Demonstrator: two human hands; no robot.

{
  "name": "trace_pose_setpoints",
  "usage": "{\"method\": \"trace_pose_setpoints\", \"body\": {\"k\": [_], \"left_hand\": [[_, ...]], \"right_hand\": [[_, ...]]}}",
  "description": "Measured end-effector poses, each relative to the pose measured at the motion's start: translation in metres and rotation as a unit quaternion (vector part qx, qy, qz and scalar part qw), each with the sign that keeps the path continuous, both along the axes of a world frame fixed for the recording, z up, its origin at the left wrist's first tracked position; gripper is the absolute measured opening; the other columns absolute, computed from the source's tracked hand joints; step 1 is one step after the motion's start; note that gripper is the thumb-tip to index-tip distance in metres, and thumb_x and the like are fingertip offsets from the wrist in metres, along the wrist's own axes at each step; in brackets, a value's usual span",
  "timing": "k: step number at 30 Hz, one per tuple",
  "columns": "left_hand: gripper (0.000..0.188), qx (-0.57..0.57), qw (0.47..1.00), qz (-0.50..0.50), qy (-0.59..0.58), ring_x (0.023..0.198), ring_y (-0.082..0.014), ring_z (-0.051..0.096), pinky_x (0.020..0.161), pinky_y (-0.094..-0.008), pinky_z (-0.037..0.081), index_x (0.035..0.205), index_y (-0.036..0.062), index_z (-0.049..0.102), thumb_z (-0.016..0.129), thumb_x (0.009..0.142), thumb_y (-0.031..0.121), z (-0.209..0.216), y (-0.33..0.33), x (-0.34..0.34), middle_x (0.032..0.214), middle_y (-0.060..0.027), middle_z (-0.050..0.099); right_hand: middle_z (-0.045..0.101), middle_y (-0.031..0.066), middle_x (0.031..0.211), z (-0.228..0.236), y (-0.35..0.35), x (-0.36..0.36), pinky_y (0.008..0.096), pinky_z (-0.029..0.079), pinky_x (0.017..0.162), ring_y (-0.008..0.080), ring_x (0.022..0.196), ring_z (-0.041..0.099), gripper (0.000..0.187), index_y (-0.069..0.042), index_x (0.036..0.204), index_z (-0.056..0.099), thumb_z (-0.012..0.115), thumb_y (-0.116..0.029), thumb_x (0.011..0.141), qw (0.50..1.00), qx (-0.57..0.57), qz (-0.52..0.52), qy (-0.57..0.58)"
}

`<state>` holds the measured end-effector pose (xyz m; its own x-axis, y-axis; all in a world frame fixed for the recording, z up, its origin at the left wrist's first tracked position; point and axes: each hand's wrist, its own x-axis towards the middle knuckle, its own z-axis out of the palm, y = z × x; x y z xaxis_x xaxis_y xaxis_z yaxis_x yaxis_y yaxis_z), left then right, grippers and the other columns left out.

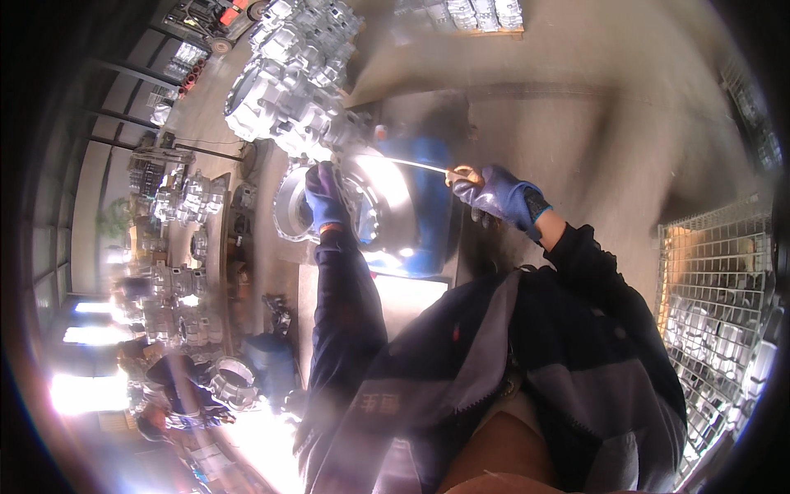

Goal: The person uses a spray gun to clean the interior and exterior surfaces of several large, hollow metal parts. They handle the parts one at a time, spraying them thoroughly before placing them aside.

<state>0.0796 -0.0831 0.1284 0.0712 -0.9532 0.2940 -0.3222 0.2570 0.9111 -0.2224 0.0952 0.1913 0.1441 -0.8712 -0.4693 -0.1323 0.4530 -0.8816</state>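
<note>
My left hand, in a blue and purple work glove, is closed on a ring-shaped silver metal casting with a wide round opening. My right hand, gloved alike, grips the tan handle of a long, thin, rod-like tool. Its bright shaft points left toward the casting, just above my left hand. Glare hides the tip, so I cannot tell whether it touches metal. Beneath the shaft, a blue drum-like surface stands beside the casting.
Large silver housings are piled just beyond my left hand. A wire-mesh cage of metal parts stands at the right. More castings line a bench at the left, where another person bends near a round housing. A pallet of parts sits far back.
</note>
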Motion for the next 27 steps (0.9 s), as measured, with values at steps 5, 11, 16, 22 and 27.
{"method": "trace_pose_setpoints", "body": {"k": [5,11,16,22,27], "left_hand": [[0.036,0.016,0.998,-0.006,0.065,0.080,-0.0117,0.052,0.071,-0.0257,0.045,0.104,0.0017,0.056,0.053,0.095,0.036,0.004,0.004,-0.003,0.091,-0.0042,0.057],[0.027,0.038,0.989,-0.008,0.141,0.085,-0.0122,0.054,0.078,-0.0276,0.046,0.106,0.0026,0.055,0.058,0.094,0.027,0.010,0.011,-0.009,0.093,-0.0042,0.058],[0.029,0.034,0.997,-0.008,0.065,0.082,-0.0112,0.051,0.074,-0.0273,0.045,0.104,0.0030,0.056,0.055,0.095,0.031,0.017,0.014,-0.010,0.092,-0.0034,0.057],[0.030,0.045,0.994,-0.023,0.092,0.085,-0.0113,0.052,0.076,-0.0265,0.045,0.106,0.0026,0.055,0.054,0.096,0.030,0.016,0.014,-0.008,0.095,-0.0036,0.058],[0.032,0.029,0.990,-0.041,0.128,0.088,-0.0128,0.053,0.077,-0.0273,0.045,0.108,0.0029,0.055,0.056,0.095,0.032,0.012,0.011,-0.008,0.097,-0.0049,0.058]], "right_hand": [[0.059,0.0040,0.064,-0.005,-0.005,0.001,0.0266,0.048,0.043,0.0140,0.046,0.057,0.033,-0.008,0.114,0.059,0.060,-0.033,0.092,0.997,-0.071,0.005,-0.029],[0.063,0.0093,0.097,0.018,0.002,0.005,0.0247,0.047,0.077,0.0145,0.085,0.058,0.029,0.000,0.117,0.057,0.053,-0.021,0.097,0.994,-0.072,0.028,0.075],[0.064,0.0099,0.105,0.011,-0.003,0.004,0.0232,0.048,0.082,0.0140,0.093,0.060,0.029,0.002,0.117,0.056,0.052,-0.019,0.097,0.999,-0.039,-0.008,-0.003],[0.066,0.0096,0.107,-0.004,-0.005,0.006,0.0240,0.051,0.073,0.0115,0.087,0.063,0.036,-0.006,0.123,0.054,0.051,-0.030,0.097,0.997,-0.064,0.044,0.028],[0.064,0.0074,0.094,0.005,-0.001,0.002,0.0245,0.048,0.065,0.0122,0.074,0.060,0.037,-0.009,0.121,0.057,0.051,-0.035,0.096,0.998,-0.036,0.005,0.041]]}}
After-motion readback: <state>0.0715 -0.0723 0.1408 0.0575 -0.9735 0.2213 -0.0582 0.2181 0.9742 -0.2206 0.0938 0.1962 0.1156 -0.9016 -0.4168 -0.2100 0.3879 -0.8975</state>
